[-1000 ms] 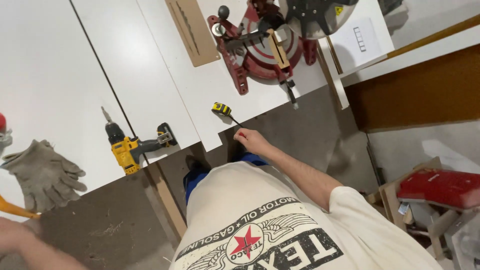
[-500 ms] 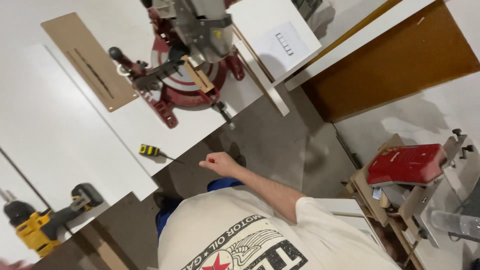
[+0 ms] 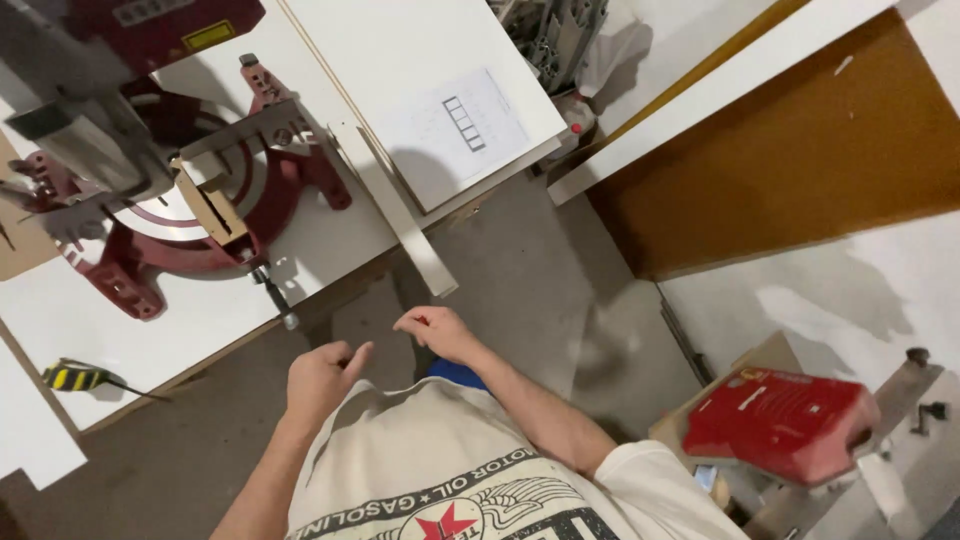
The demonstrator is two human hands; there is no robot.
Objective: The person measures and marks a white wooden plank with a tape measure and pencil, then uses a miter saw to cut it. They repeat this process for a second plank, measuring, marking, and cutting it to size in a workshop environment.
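My right hand (image 3: 437, 331) hangs over the grey floor just below the workbench edge, fingers loosely curled, with nothing clearly in it. My left hand (image 3: 322, 378) is beside it, closer to my shirt, curled into a loose fist with a finger pointing right. A narrow white strip of board (image 3: 398, 210) sticks out over the bench edge just above my right hand. A red mitre saw (image 3: 185, 215) stands on the white workbench (image 3: 330, 245) at upper left. A screwdriver with a yellow and black handle (image 3: 75, 377) lies at the far left.
A white panel with a paper drawing (image 3: 455, 120) lies right of the saw. A large brown board (image 3: 790, 150) leans at upper right. A red plastic case (image 3: 780, 425) rests on wooden pieces at lower right. My blue shoe (image 3: 455, 372) shows below my right hand.
The view has swung to the right, so the yellow drill and grey gloves are out of sight. My right hand has moved away from the screwdriver, and my left hand has come into view.
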